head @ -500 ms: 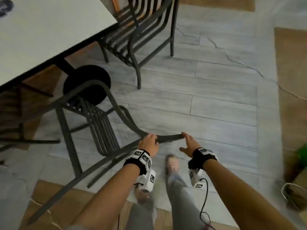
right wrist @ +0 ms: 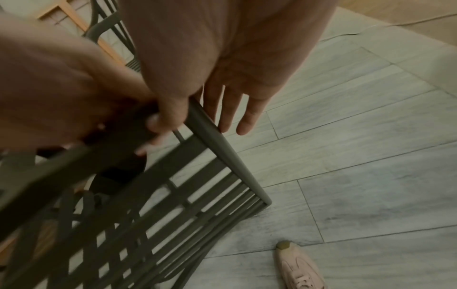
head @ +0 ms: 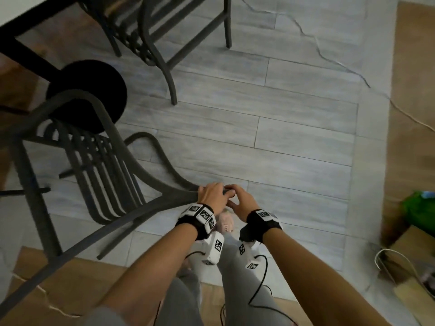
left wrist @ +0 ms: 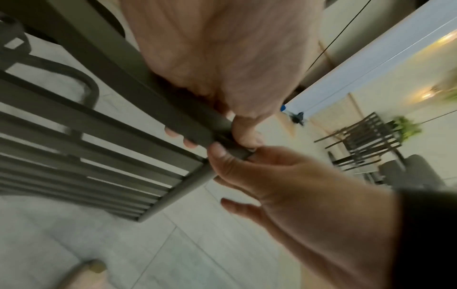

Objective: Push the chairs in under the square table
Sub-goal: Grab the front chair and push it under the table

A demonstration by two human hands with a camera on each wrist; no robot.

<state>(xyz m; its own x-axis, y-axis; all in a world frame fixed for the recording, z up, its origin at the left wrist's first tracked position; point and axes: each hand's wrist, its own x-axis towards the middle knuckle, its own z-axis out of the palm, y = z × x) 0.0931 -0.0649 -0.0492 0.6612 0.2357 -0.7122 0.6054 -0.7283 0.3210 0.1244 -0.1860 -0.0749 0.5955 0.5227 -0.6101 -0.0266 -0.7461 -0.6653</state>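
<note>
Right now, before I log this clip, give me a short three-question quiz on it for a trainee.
1. True or false: the left hand grips the top rail of the near chair.
2. Where is the right hand? A) at the end of that rail, beside the left hand; B) flat on the tabletop; C) hanging at the person's side.
3. What thin white thing trails across the floor beyond the chairs?

Key: 1 true; 2 A; 3 a cable.
</note>
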